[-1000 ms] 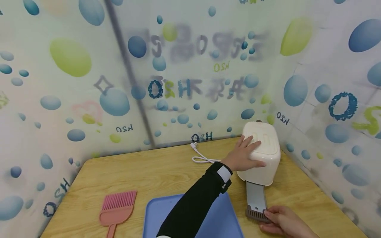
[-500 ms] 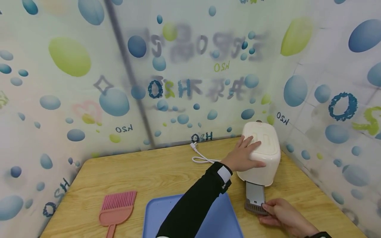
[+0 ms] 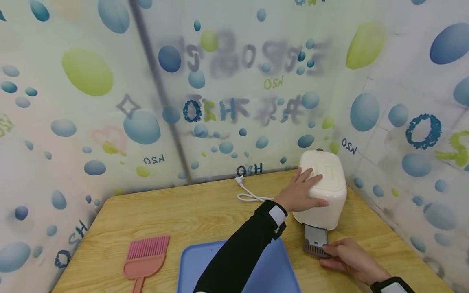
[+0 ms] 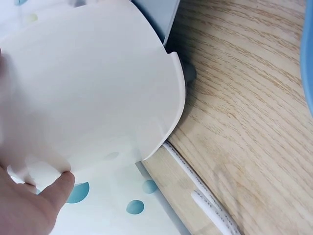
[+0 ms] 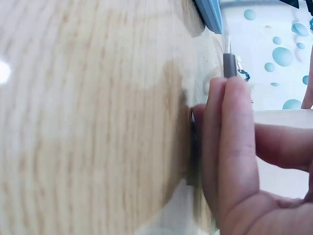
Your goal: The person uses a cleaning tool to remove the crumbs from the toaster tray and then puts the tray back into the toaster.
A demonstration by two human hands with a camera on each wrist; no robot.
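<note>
A cream toaster (image 3: 331, 185) stands at the back right of the wooden table. My left hand (image 3: 298, 194) rests on its upper left side, fingers spread over the top and thumb across the front. From the toaster's base a grey crumb tray (image 3: 316, 235) with a brown slotted end sticks out a short way. My right hand (image 3: 349, 258) pinches the right part of that end between thumb and fingers, low over the table. In the right wrist view, the fingers (image 5: 237, 142) hide most of the tray.
A blue tray (image 3: 269, 266) lies front centre, partly under my left forearm. A pink dustpan-shaped brush (image 3: 144, 260) is at the left. The toaster's white cord and plug (image 3: 245, 189) lie behind my left wrist. A patterned curtain (image 3: 227, 81) borders the back and right.
My right hand has moved away from me and pushed the crumb tray farther into the toaster, so less of it shows. The left hand stays on the toaster.
</note>
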